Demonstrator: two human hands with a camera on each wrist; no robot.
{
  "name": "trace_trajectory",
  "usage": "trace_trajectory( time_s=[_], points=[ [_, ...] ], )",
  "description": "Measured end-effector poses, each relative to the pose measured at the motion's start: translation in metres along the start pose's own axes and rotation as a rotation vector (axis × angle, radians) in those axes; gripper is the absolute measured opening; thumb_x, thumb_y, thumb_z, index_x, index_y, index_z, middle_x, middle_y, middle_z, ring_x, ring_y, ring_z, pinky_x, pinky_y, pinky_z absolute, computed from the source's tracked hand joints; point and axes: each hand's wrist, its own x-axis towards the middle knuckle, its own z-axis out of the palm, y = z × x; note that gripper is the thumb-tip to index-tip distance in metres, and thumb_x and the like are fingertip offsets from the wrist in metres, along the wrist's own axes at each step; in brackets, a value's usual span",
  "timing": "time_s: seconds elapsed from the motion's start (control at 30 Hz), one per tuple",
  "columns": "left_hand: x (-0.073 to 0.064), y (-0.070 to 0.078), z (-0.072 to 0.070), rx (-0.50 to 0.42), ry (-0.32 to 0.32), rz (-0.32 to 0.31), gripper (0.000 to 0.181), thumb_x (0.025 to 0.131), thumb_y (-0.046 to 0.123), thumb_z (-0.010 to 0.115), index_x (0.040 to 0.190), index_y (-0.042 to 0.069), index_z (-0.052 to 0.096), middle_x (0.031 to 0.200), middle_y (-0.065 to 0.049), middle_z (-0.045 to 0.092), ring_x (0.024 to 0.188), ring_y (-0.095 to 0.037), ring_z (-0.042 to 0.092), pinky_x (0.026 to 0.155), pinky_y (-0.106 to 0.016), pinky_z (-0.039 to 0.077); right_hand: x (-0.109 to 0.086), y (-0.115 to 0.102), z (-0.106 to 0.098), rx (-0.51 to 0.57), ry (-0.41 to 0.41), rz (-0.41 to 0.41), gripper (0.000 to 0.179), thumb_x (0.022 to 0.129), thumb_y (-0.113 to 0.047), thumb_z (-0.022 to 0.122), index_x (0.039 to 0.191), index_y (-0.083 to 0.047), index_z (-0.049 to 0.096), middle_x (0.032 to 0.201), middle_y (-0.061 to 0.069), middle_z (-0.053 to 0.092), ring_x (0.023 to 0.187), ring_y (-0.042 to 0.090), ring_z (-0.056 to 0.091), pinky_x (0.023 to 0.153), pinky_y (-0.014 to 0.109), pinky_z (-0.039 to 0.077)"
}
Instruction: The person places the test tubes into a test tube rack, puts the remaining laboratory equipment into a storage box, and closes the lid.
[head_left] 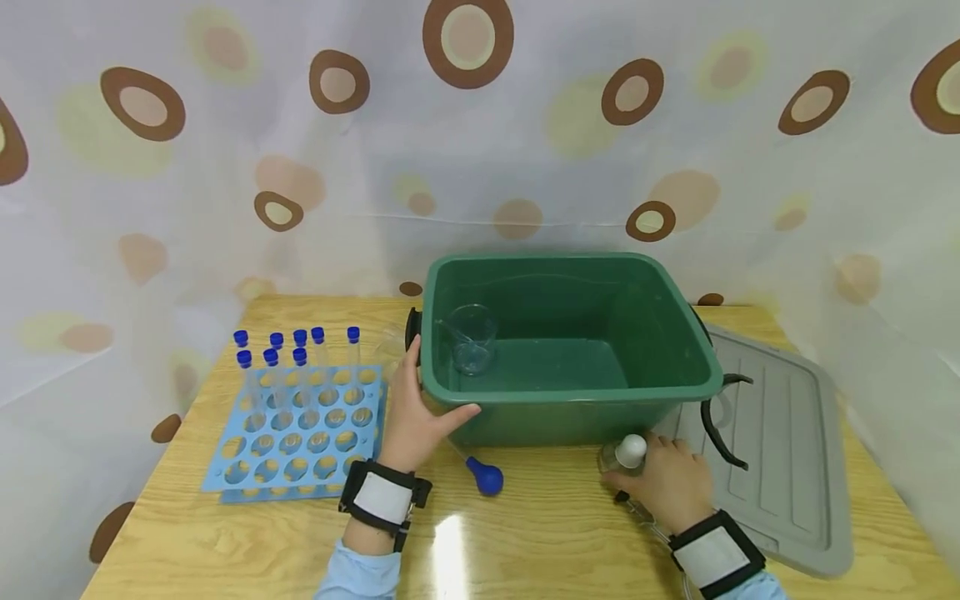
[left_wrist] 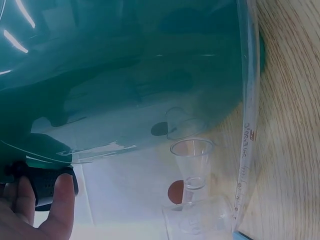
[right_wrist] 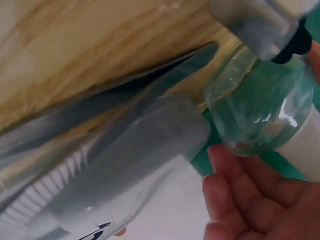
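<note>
In the head view my left hand (head_left: 416, 417) holds the left front corner of a green plastic bin (head_left: 540, 421). Its thumb lies along the front wall, and in the left wrist view the fingers curl at a black latch (left_wrist: 45, 185). A clear glass beaker (head_left: 474, 354) stands inside the bin with a thin rod in it. By the bin's front right corner, my right hand (head_left: 675, 483) grips a squat glass alcohol lamp (right_wrist: 255, 100) with a white cap (head_left: 632, 450). A metal tool (head_left: 648, 518) lies partly hidden under that hand.
A blue rack (head_left: 300, 450) holding several blue-capped test tubes stands left. A blue-bulbed dropper (head_left: 487, 477) lies before the bin. Under the right side is a grey lid (head_left: 780, 467) with a black latch. Clear glassware (left_wrist: 192, 155) stands behind the left hand.
</note>
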Motion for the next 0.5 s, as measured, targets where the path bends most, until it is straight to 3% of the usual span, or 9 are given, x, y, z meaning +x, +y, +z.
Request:
trace_trajectory(
  time_s=[0.33,0.5],
  points=[
    [0.001,-0.001,0.002,-0.003,0.005,-0.008,0.109,0.072,0.036,0.08,0.151,0.02,0.007,0.149,-0.018,0.022,0.121,-0.032,0.04,0.094,-0.051,0.041,0.008,0.005,0.003,0.036,-0.02,-0.038,0.056,0.065,-0.054,0.077,0.085,-0.003,0.065,0.079,0.011,0.065,0.076,0.03,0.058,0.065,0.049,0.042],
    [0.0,-0.001,0.001,-0.002,0.019,-0.001,0.109,0.071,0.036,0.08,0.151,0.019,0.008,0.148,-0.018,0.023,0.119,-0.03,0.041,0.093,-0.05,0.042,0.002,-0.001,-0.008,0.066,-0.017,-0.121,0.045,0.065,-0.048,0.078,0.084,-0.008,0.066,0.077,0.005,0.064,0.074,0.027,0.057,0.06,0.045,0.042]
  ],
)
